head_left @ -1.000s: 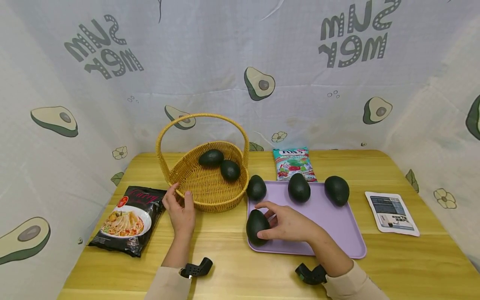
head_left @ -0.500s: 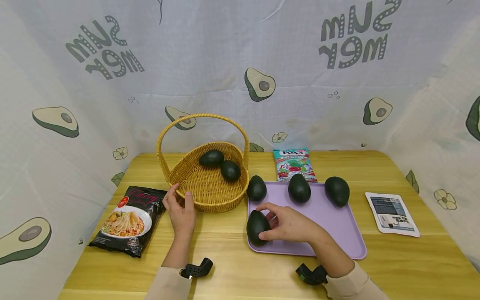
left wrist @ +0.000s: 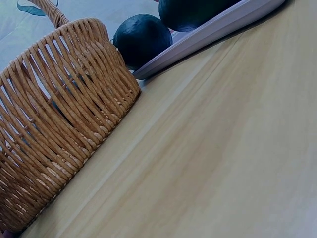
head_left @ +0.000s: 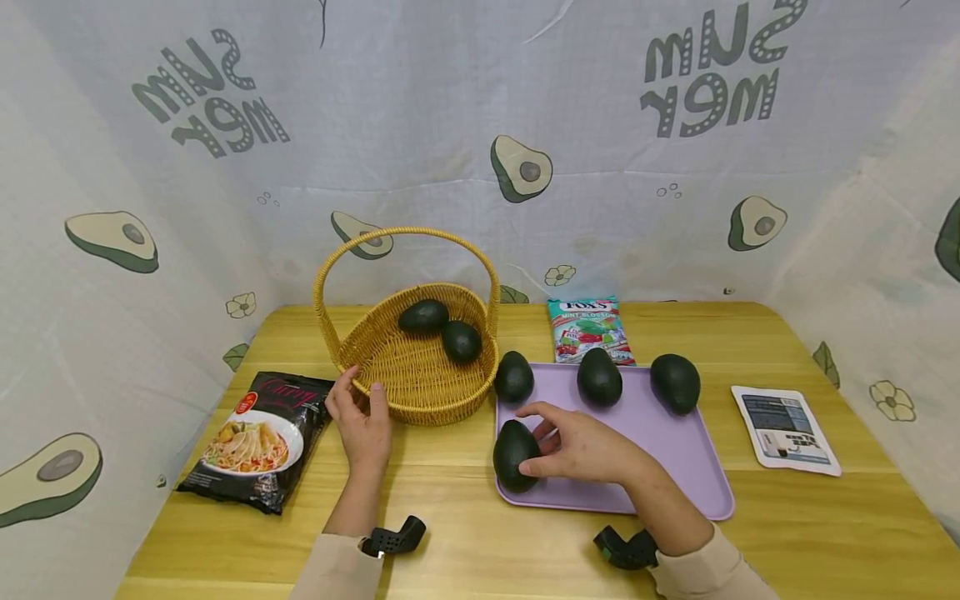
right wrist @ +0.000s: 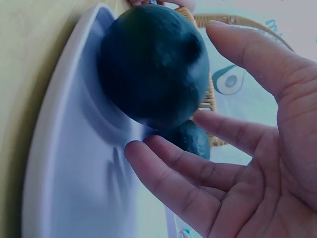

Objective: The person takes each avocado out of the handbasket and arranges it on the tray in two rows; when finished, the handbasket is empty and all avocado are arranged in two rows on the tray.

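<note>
My right hand (head_left: 581,446) is at the front left of the lilac tray (head_left: 637,442), around a dark green avocado (head_left: 514,458). In the right wrist view its fingers are spread, thumb and fingertips close beside this avocado (right wrist: 153,64) without a grip. My left hand (head_left: 363,425) holds the front left rim of the yellow wicker basket (head_left: 412,412), thumb and index finger over the edge. In the left wrist view the basket's side (left wrist: 64,114) fills the left, and only a sliver of finger shows. Two avocados (head_left: 423,317) lie inside the basket, at the back and right.
Three more avocados (head_left: 599,377) lie along the tray's back edge. A black noodle packet (head_left: 255,442) lies left of the basket, and a candy bag (head_left: 588,329) behind the tray. A white printed pouch (head_left: 783,427) is to the right. The basket's tall handle (head_left: 405,230) arches over it.
The right thumb and index finger have eased very slightly to the right, off the front avocado. The left hand, the basket and the avocados stay where they were.
</note>
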{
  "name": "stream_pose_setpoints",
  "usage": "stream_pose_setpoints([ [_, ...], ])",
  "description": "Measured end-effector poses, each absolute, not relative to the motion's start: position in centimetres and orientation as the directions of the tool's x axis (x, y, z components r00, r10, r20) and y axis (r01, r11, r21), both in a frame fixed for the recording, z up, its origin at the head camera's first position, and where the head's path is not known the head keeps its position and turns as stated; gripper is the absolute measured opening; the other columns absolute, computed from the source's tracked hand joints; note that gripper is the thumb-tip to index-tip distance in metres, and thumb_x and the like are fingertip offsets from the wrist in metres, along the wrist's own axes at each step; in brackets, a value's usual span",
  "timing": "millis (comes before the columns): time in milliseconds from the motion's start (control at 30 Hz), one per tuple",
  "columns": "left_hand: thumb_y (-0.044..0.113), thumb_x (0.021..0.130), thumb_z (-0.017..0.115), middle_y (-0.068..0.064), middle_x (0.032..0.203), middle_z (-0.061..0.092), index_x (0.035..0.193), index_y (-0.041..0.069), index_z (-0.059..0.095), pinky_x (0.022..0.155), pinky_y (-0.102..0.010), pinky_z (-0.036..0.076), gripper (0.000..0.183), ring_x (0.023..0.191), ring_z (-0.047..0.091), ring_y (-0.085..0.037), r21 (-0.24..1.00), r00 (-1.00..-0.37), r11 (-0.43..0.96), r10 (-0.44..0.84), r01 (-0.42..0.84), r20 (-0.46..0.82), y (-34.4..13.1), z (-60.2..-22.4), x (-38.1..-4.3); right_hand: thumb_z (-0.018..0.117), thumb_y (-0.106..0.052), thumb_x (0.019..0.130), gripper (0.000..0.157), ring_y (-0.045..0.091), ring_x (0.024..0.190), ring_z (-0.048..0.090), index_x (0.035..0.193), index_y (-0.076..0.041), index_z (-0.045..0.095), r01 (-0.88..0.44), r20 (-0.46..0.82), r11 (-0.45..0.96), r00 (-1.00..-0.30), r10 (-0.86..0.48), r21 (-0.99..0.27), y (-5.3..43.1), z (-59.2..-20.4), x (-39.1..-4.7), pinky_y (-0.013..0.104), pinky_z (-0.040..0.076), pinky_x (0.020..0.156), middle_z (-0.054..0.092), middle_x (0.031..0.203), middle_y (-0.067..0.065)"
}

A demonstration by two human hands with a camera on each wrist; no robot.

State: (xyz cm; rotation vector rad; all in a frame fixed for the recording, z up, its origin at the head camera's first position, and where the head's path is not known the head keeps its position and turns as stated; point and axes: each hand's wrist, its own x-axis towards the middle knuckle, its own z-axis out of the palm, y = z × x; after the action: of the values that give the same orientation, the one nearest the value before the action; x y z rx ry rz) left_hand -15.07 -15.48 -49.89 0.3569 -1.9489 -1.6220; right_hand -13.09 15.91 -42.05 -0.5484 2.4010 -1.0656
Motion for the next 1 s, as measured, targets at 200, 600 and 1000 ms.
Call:
stream_pose_setpoints([
  [200, 0.021, 0.103, 0.056, -0.015, 0.144, 0.032, 0.145, 0.012, 0.047, 0.096, -0.032, 0.041, 0.044, 0.114, 0.047, -0.025, 0.962, -0.803, 0.227, -0.539, 0.151, 0.253, -15.4, -49.8, -15.1, 0.083, -0.043, 0.083, 0.070, 0.017, 0.099, 0.069, 0.142, -0.019, 0.053, -0.197, -0.206, 0.635, -0.840, -0.503, -0.747, 16.3, -41.5, -13.2, 0.035, 0.057, 0.081, 0.071, 0.114, 0.007],
  [600, 0.020, 0.103, 0.056, -0.015, 0.143, 0.033, 0.145, 0.011, 0.047, 0.094, -0.027, 0.041, 0.043, 0.108, 0.045, -0.018, 0.957, -0.800, 0.247, -0.537, 0.153, 0.266, -15.5, -49.8, -15.0, 0.082, -0.043, 0.085, 0.066, 0.023, 0.103, 0.071, 0.138, -0.012, 0.057, -0.286, -0.063, 0.628, -0.879, -0.473, -0.724, 15.9, -40.3, -13.5, 0.041, 0.060, 0.087, 0.072, 0.115, 0.009],
  [1000, 0.018, 0.103, 0.056, -0.015, 0.142, 0.033, 0.144, 0.011, 0.047, 0.094, -0.028, 0.041, 0.043, 0.113, 0.048, -0.024, 0.955, -0.796, 0.253, -0.540, 0.156, 0.273, -15.5, -49.8, -15.1, 0.079, -0.032, 0.089, 0.057, 0.027, 0.112, 0.066, 0.138, -0.011, 0.059, -0.358, 0.082, 0.572, -0.889, -0.451, -0.738, 12.0, -36.9, -15.1, 0.047, 0.055, 0.096, 0.069, 0.124, 0.010],
])
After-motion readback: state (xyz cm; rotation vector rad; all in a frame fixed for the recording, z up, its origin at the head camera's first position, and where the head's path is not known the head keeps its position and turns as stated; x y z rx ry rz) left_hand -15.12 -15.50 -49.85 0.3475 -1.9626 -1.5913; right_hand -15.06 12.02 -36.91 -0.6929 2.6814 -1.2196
